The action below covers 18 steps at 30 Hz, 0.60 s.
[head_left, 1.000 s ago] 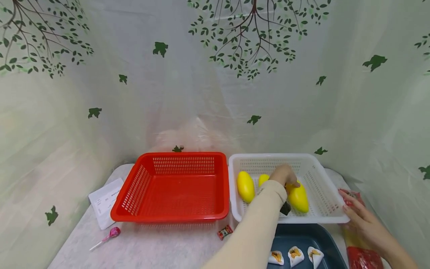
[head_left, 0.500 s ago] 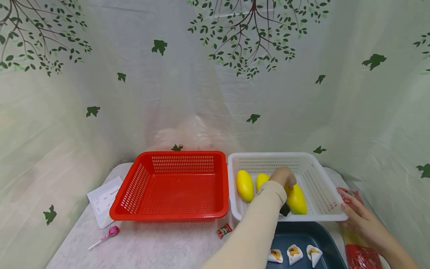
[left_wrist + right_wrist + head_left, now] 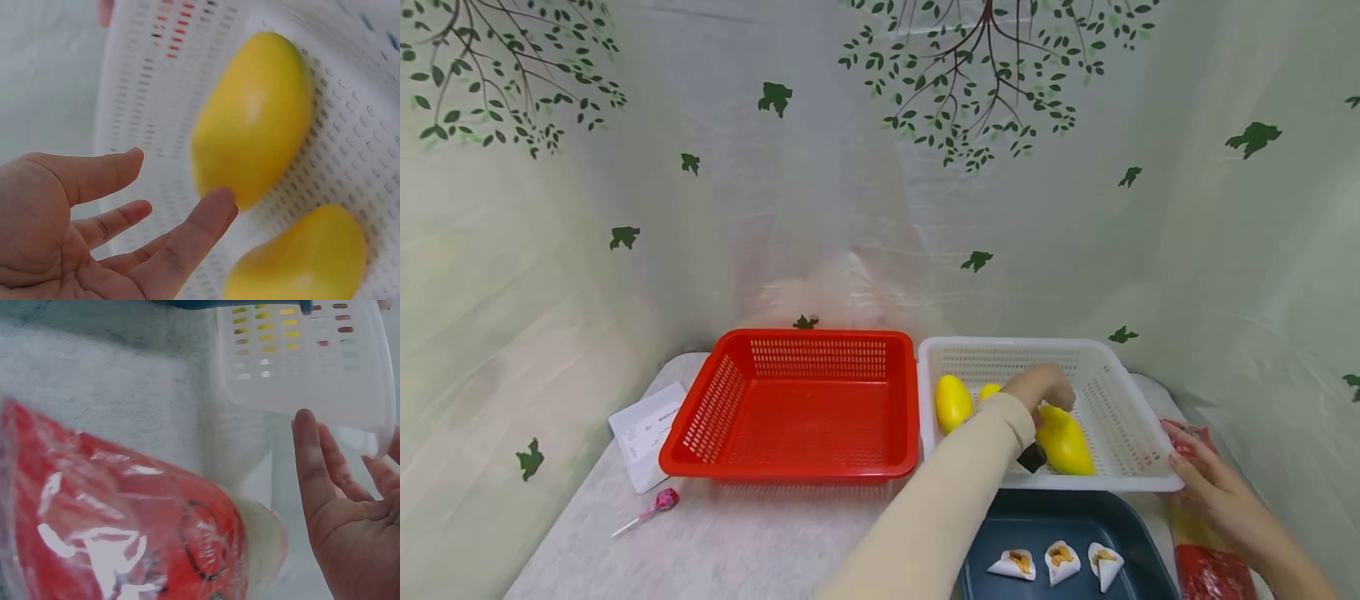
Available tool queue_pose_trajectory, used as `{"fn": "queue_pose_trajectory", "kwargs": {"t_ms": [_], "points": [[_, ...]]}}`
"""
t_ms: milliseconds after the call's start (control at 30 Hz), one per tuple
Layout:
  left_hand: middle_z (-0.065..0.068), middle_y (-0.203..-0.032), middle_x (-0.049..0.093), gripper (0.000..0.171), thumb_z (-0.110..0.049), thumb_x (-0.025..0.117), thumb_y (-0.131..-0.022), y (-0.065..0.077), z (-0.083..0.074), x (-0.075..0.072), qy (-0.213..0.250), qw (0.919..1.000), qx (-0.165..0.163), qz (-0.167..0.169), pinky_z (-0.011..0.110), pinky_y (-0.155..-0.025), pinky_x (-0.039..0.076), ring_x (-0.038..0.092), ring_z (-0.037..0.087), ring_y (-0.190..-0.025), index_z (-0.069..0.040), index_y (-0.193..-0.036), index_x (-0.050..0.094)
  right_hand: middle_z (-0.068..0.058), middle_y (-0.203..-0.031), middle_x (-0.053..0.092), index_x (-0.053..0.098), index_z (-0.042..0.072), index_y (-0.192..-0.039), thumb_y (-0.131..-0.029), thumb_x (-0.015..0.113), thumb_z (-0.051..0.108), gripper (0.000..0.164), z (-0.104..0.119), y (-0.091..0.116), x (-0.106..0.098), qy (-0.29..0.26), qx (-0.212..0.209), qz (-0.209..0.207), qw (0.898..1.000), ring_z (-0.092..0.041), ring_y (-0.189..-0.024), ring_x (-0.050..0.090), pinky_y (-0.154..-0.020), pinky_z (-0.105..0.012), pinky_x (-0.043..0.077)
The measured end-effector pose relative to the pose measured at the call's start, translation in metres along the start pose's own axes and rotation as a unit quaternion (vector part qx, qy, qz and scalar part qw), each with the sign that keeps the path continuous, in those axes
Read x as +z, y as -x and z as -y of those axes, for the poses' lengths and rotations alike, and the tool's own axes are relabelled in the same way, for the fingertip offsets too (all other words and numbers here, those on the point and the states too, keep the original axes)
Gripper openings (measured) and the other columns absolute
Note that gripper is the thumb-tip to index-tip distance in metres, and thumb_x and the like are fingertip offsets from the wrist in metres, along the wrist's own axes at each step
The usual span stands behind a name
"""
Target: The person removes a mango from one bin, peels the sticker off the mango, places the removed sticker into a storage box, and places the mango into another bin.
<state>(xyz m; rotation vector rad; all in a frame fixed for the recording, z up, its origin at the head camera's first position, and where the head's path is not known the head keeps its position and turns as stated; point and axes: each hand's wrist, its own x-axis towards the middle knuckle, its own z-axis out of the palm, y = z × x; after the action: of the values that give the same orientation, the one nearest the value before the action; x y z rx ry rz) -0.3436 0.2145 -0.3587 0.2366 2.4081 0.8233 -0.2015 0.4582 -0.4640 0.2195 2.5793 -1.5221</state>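
Observation:
Several yellow mangoes lie in a white perforated basket (image 3: pixel 1120 482). My left hand (image 3: pixel 1041 387) reaches down into it over the right-hand mango (image 3: pixel 1066 442). In the left wrist view the fingers are spread, and a fingertip meets the lower end of a mango (image 3: pixel 256 119); a second mango (image 3: pixel 303 259) lies close by. Farther left in the basket is another mango (image 3: pixel 953 402), and one more (image 3: pixel 988 391) is partly hidden behind my left forearm. My right hand (image 3: pixel 1213 492) rests at the basket's right side, its fairly straight fingers touching the wall and rim in the right wrist view.
A red basket (image 3: pixel 790 471) stands left of the white one. In front is a dark tray (image 3: pixel 1000 529) with several small white wrapped pieces. A red packet (image 3: pixel 125 512) lies below my right hand. A paper sheet (image 3: pixel 643 433) and a pink lollipop (image 3: pixel 664 500) lie at left.
The head view has shifted slightly. My left hand stays over the right-hand mango, which shifts a little under it. My forearm now covers the small wrapped candy. My right hand keeps its place.

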Motion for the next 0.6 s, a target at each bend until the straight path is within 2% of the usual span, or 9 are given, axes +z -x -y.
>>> {"fn": "queue_pose_trajectory", "kwargs": {"t_ms": [67, 200, 300, 333, 367, 433, 533, 567, 600], "points": [[0.004, -0.134, 0.07, 0.03, -0.015, 0.072, -0.103, -0.001, 0.006, -0.004, -0.002, 0.9991, 0.04, 0.015, 0.035, -0.083, 0.068, 0.071, 0.023, -0.112, -0.008, -0.132, 0.07, -0.035, -0.159, 0.035, 0.004, 0.028, -0.175, -0.116, 0.04, 0.043, 0.07, -0.002, -0.001, 0.003, 0.003, -0.003, -0.003, 1.0, -0.004, -0.112, 0.066, -0.095, -0.057, 0.065], [0.003, -0.144, 0.064, 0.046, -0.021, 0.072, -0.104, 0.003, 0.018, -0.019, -0.041, 0.9916, 0.118, 0.035, 0.028, -0.074, 0.066, 0.073, 0.021, -0.104, -0.012, -0.147, 0.058, -0.025, -0.156, 0.04, 0.012, 0.031, -0.173, -0.116, 0.041, 0.042, 0.065, -0.006, -0.003, 0.003, 0.024, -0.019, -0.02, 0.999, 0.009, -0.106, 0.063, -0.089, -0.048, 0.068], [0.003, -0.151, 0.06, 0.052, -0.026, 0.072, -0.105, 0.016, 0.028, -0.034, -0.089, 0.9795, 0.179, 0.025, 0.023, -0.07, 0.064, 0.073, 0.018, -0.098, -0.015, -0.152, 0.053, -0.025, -0.154, 0.044, 0.022, 0.022, -0.171, -0.116, 0.044, 0.038, 0.061, -0.003, 0.0, -0.003, 0.072, -0.05, -0.051, 0.995, 0.018, -0.103, 0.055, -0.083, -0.037, 0.069], [0.003, -0.152, 0.061, 0.052, -0.027, 0.072, -0.105, 0.022, 0.032, -0.04, -0.106, 0.9742, 0.199, 0.014, 0.022, -0.075, 0.063, 0.072, 0.017, -0.102, -0.016, -0.152, 0.053, -0.029, -0.153, 0.046, 0.024, 0.017, -0.17, -0.116, 0.046, 0.036, 0.061, 0.0, 0.001, -0.006, 0.092, -0.061, -0.064, 0.992, 0.012, -0.104, 0.058, -0.08, -0.032, 0.067], [0.003, -0.153, 0.06, 0.053, -0.028, 0.072, -0.105, 0.028, 0.037, -0.045, -0.124, 0.9684, 0.217, 0.001, 0.022, -0.081, 0.063, 0.072, 0.015, -0.108, -0.017, -0.153, 0.053, -0.03, -0.151, 0.048, 0.027, 0.011, -0.168, -0.115, 0.048, 0.034, 0.061, 0.002, 0.003, -0.007, 0.115, -0.074, -0.081, 0.987, 0.013, -0.105, 0.055, -0.079, -0.024, 0.064], [0.003, -0.156, 0.06, 0.054, -0.029, 0.071, -0.105, 0.043, 0.049, -0.055, -0.151, 0.9569, 0.246, -0.029, 0.023, -0.095, 0.061, 0.068, 0.013, -0.119, -0.018, -0.154, 0.052, -0.039, -0.151, 0.047, 0.03, 0.002, -0.165, -0.114, 0.051, 0.032, 0.062, 0.011, 0.007, -0.01, 0.158, -0.091, -0.112, 0.977, -0.005, -0.109, 0.062, -0.081, -0.03, 0.065], [0.003, -0.159, 0.057, 0.056, -0.03, 0.07, -0.105, 0.07, 0.071, -0.068, -0.166, 0.9457, 0.271, -0.069, 0.031, -0.115, 0.053, 0.06, 0.017, -0.138, -0.018, -0.156, 0.05, -0.041, -0.149, 0.049, 0.036, -0.004, -0.16, -0.112, 0.057, 0.03, 0.063, 0.028, 0.013, -0.01, 0.204, -0.119, -0.151, 0.96, -0.044, -0.121, 0.056, -0.08, -0.013, 0.056], [0.003, -0.16, 0.056, 0.057, -0.03, 0.07, -0.105, 0.079, 0.079, -0.072, -0.165, 0.9442, 0.273, -0.08, 0.034, -0.117, 0.053, 0.058, 0.019, -0.14, -0.019, -0.157, 0.049, -0.041, -0.147, 0.051, 0.039, -0.004, -0.159, -0.111, 0.059, 0.029, 0.062, 0.034, 0.016, -0.008, 0.217, -0.131, -0.162, 0.954, -0.047, -0.122, 0.056, -0.084, -0.022, 0.062], [0.004, -0.161, 0.055, 0.058, -0.03, 0.07, -0.105, 0.088, 0.088, -0.076, -0.163, 0.9429, 0.276, -0.091, 0.036, -0.117, 0.053, 0.057, 0.02, -0.141, -0.019, -0.158, 0.049, -0.041, -0.147, 0.05, 0.04, -0.003, -0.16, -0.11, 0.06, 0.029, 0.063, 0.042, 0.019, -0.006, 0.228, -0.133, -0.167, 0.95, -0.058, -0.121, 0.051, -0.09, -0.036, 0.066]]}}
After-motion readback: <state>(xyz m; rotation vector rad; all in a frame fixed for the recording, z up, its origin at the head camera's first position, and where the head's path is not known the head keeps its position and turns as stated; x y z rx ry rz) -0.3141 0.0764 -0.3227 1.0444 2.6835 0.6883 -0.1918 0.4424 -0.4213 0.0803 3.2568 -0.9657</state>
